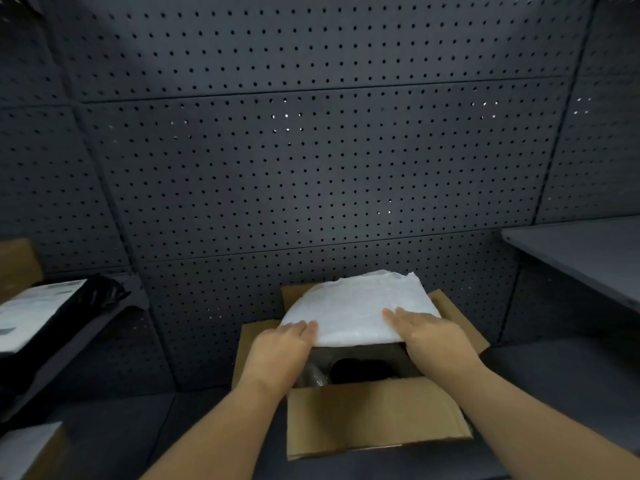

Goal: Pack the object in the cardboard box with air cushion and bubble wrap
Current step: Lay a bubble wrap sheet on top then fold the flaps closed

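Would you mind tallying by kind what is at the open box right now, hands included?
Hands: 2, left hand and right hand
Cardboard box: 1
White cushion sheet: 1
Dark object in the box: 1
Total: 5

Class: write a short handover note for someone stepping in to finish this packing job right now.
Left hand: flat on the near left edge of the white cushioning sheet.
Right hand: flat on its near right edge.
The sheet lies tilted over the far side of the open cardboard box; a dark object sits inside, with some clear wrap beside it.
Done: object in box.
Left: press the sheet in, close the flaps.
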Action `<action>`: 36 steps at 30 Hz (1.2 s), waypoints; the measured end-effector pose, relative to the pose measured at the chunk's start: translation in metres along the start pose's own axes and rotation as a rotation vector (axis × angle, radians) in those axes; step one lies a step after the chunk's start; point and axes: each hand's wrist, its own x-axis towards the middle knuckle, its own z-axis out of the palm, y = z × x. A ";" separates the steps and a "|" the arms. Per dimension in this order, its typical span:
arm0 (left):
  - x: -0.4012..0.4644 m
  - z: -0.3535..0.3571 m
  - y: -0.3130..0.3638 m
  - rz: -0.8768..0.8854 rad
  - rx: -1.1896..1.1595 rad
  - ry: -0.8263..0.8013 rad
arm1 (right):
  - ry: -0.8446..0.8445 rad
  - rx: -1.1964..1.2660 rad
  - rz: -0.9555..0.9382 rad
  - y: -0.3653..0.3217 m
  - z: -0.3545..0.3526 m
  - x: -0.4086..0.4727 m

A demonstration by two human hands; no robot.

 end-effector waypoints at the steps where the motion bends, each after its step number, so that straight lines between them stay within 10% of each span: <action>1: 0.003 0.009 -0.004 0.026 0.030 -0.017 | 0.016 0.025 0.033 -0.002 0.009 0.003; 5: 0.014 0.048 -0.008 0.092 0.001 0.009 | -0.124 0.040 0.057 -0.014 0.021 0.006; 14: 0.037 0.069 -0.008 0.134 -0.323 -0.531 | -0.584 0.081 0.075 0.002 0.058 0.024; 20: 0.069 0.060 -0.015 -0.067 -0.661 -0.828 | -1.041 0.552 0.196 0.043 0.053 0.065; 36: 0.095 0.110 0.006 0.196 -0.223 -0.748 | -0.909 0.124 -0.249 0.041 0.113 0.110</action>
